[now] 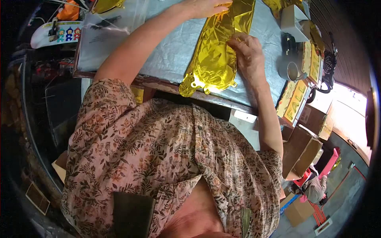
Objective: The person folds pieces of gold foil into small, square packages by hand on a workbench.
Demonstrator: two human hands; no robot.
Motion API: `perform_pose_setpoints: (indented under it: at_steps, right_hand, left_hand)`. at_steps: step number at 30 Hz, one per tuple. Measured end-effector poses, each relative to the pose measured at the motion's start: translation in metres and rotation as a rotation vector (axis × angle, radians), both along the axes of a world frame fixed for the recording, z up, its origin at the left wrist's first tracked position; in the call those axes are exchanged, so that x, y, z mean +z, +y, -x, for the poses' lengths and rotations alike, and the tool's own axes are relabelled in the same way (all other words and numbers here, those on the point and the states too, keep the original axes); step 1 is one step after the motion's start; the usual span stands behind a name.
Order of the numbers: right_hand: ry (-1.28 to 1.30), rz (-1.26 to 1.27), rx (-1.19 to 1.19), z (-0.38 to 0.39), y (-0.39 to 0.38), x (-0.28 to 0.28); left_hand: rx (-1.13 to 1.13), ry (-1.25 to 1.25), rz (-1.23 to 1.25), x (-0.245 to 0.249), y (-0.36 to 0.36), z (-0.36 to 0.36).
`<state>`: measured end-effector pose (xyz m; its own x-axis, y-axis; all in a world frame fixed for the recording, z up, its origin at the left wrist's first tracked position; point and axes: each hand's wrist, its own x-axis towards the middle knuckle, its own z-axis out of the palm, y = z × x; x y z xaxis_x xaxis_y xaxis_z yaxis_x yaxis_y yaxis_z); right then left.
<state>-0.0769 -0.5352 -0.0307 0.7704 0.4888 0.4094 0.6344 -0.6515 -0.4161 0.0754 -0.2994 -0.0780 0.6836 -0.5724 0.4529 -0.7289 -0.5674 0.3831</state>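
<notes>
A flat, shiny gold foil balloon [216, 59] lies lengthwise on the table, wrinkled, its rounded end with small tabs hanging slightly over the near edge. My left hand [206, 8] reaches across its far part, fingers stretched out and resting on the foil. At the foil's right edge, my right hand [249, 51] is closed, thumb and fingers pinching the material. The balloon's far end runs out of the top of the view.
The table [170, 55] has a grey-blue covering. A mug [291, 71], a white box [295, 23] and yellow boxes [295, 101] marked "FALL" stand at the right. More gold foil [107, 4] lies at the far left. Cardboard boxes [301, 152] are stacked beyond, lower right.
</notes>
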Motion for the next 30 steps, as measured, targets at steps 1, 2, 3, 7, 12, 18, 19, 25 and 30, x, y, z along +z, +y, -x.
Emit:
perform_pose_setpoints:
  at_steps: [1,2,3,7,12,18,19,25,30]
  right_hand:
    - [-0.001,-0.001,-0.001,0.001,-0.002,-0.001]
    - [0.024,-0.002,0.01,0.002,-0.004,-0.002]
    - [0.048,-0.003,0.021,0.003,-0.005,-0.002]
    - [0.061,0.013,0.027,0.001,-0.011,-0.002]
    - [0.075,0.063,0.09,-0.005,-0.028,-0.001]
    - [0.144,-0.054,0.277,-0.022,-0.043,-0.019]
    - [0.119,-0.018,0.255,-0.02,-0.043,-0.02]
    - [0.009,0.067,0.213,-0.001,-0.035,-0.004]
    - [0.048,-0.005,0.077,0.017,-0.047,0.003]
  left_hand:
    - [-0.001,0.014,-0.006,0.001,0.0,-0.001]
    - [-0.003,0.027,-0.011,0.001,0.0,-0.002]
    - [-0.005,0.025,-0.011,0.008,0.001,0.002]
    - [-0.144,0.048,0.163,0.028,0.016,0.023]
    - [-0.445,-0.114,-0.084,0.029,0.068,0.081]
    - [-0.502,-0.208,-0.284,0.051,0.058,0.122]
    - [-0.509,-0.223,-0.275,0.051,0.052,0.122]
    - [-0.517,-0.209,-0.151,0.038,0.034,0.111]
    - [-0.444,-0.016,-0.059,0.021,0.037,0.12]
